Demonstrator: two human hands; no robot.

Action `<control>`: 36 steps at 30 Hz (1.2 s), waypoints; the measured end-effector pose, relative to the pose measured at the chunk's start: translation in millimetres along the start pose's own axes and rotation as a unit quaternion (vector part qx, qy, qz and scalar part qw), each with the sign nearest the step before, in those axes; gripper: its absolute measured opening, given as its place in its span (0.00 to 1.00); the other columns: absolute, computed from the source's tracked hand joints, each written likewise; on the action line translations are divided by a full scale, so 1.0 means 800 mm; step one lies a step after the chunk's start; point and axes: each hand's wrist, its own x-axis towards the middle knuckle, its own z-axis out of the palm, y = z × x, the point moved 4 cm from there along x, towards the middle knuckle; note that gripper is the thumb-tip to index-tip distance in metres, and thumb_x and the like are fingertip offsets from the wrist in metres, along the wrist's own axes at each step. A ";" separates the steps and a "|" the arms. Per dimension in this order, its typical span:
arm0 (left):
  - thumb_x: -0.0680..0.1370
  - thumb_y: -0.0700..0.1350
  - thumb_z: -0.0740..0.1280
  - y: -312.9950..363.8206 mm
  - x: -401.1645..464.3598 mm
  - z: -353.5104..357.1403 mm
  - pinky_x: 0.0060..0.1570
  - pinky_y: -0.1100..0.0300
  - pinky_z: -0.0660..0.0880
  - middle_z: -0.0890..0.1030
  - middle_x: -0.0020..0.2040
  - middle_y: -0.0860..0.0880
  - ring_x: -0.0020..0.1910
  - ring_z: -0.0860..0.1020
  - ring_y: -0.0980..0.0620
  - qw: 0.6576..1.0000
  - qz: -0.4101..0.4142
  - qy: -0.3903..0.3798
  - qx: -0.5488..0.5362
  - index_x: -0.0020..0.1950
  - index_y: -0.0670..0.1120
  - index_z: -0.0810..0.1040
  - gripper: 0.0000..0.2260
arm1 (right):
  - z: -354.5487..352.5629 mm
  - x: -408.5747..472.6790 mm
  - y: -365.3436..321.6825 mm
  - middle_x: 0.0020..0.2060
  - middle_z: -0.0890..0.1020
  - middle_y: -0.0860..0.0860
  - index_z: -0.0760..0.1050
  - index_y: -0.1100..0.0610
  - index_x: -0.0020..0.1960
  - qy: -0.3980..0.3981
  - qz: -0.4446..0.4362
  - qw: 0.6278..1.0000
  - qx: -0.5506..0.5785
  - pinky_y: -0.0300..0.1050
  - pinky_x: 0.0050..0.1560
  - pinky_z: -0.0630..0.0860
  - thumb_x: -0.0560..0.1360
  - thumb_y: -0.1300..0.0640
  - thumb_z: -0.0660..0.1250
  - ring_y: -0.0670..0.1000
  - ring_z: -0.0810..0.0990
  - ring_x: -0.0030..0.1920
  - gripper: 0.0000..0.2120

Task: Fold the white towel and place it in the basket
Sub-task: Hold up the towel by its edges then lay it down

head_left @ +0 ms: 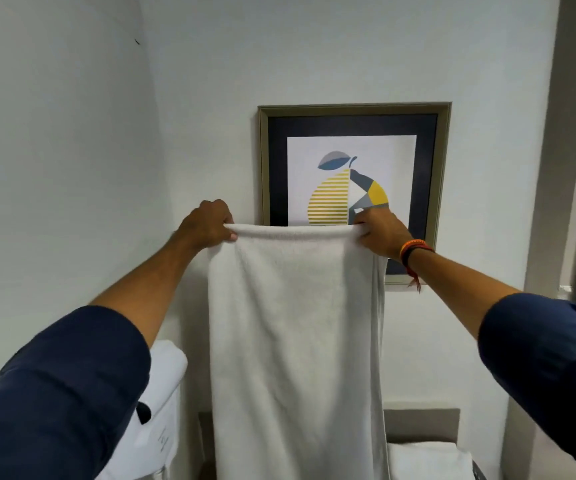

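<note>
The white towel hung full length before the wall, left hand and right hand each pinching a top corner; it looked soft, limp and light, best gripped at corners

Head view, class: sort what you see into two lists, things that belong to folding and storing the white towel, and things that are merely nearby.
Part of the job:
- long white terry towel, held up by its top corners
- left hand
- right hand

Merely nearby:
- gold-framed pear print on the wall
- folded white towels, lower right
- white cistern, lower left
</note>
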 end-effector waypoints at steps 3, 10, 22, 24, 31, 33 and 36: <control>0.73 0.45 0.77 -0.007 -0.006 0.007 0.52 0.49 0.76 0.82 0.56 0.40 0.56 0.81 0.38 0.999 -0.017 0.041 0.010 0.55 0.42 0.82 0.14 | 0.011 0.009 -0.005 0.48 0.85 0.60 0.83 0.62 0.51 0.005 0.003 1.000 -0.017 0.47 0.43 0.77 0.70 0.70 0.66 0.63 0.82 0.50 0.13; 0.74 0.47 0.75 -0.020 -0.019 -0.004 0.58 0.47 0.76 0.79 0.61 0.39 0.61 0.78 0.36 0.997 -0.024 0.063 0.028 0.58 0.43 0.81 0.15 | -0.005 0.021 -0.022 0.48 0.86 0.61 0.83 0.63 0.48 0.015 -0.016 0.999 -0.049 0.50 0.44 0.78 0.66 0.71 0.64 0.64 0.81 0.52 0.14; 0.73 0.36 0.76 0.021 -0.116 -0.024 0.39 0.59 0.73 0.82 0.33 0.50 0.39 0.78 0.48 0.956 0.050 -0.279 0.079 0.39 0.44 0.86 0.05 | -0.033 -0.100 -0.054 0.26 0.76 0.45 0.78 0.55 0.30 -0.500 -0.085 0.861 0.045 0.43 0.35 0.71 0.69 0.59 0.75 0.45 0.73 0.30 0.11; 0.73 0.37 0.77 0.022 -0.174 0.023 0.42 0.58 0.75 0.83 0.33 0.52 0.37 0.79 0.50 0.894 0.056 -0.440 0.064 0.36 0.48 0.86 0.09 | 0.018 -0.180 -0.062 0.26 0.78 0.42 0.81 0.50 0.30 -0.638 -0.073 0.762 0.089 0.38 0.35 0.72 0.69 0.63 0.73 0.41 0.75 0.30 0.12; 0.75 0.40 0.76 -0.021 -0.367 0.247 0.33 0.64 0.72 0.80 0.40 0.52 0.34 0.75 0.55 0.714 0.004 -0.694 0.089 0.53 0.47 0.83 0.09 | 0.177 -0.423 -0.054 0.28 0.84 0.34 0.68 0.77 0.55 -0.760 -0.003 0.622 0.189 0.28 0.45 0.78 0.62 0.46 0.68 0.31 0.81 0.36 0.37; 0.75 0.43 0.76 -0.044 -0.396 0.300 0.45 0.60 0.75 0.82 0.52 0.48 0.46 0.80 0.49 0.738 -0.003 -0.662 0.130 0.57 0.44 0.81 0.12 | 0.223 -0.462 -0.035 0.32 0.84 0.30 0.81 0.71 0.47 -0.736 -0.036 0.644 0.203 0.27 0.45 0.76 0.70 0.56 0.71 0.33 0.81 0.38 0.17; 0.77 0.43 0.73 -0.071 -0.412 0.351 0.63 0.56 0.73 0.77 0.69 0.45 0.66 0.77 0.44 0.820 -0.051 -0.553 0.141 0.69 0.42 0.77 0.21 | 0.284 -0.482 0.012 0.32 0.83 0.36 0.86 0.54 0.45 -0.641 0.051 0.739 0.201 0.31 0.41 0.74 0.71 0.66 0.71 0.35 0.78 0.34 0.09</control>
